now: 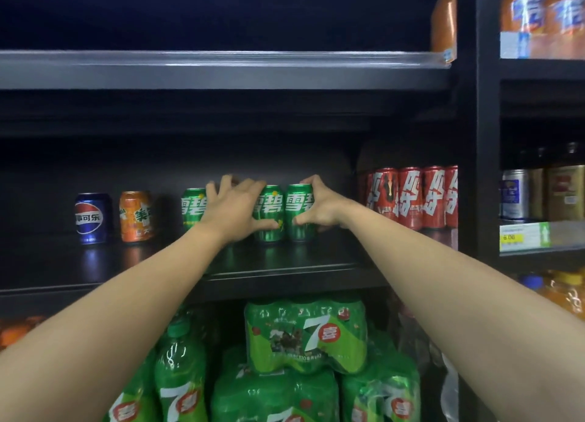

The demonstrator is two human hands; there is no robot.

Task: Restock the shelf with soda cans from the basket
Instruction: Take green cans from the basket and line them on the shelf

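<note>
Two hands grip green cans on the dark shelf (pixel 285 273): left hand (pixel 232 211) wraps one green can (pixel 269 214), right hand (pixel 318 204), at its 3 o'clock, clasps another can (pixel 297 212).

3 green cans (pixel 269 214) upright, mid shelf (pixel 285 257)
</note>
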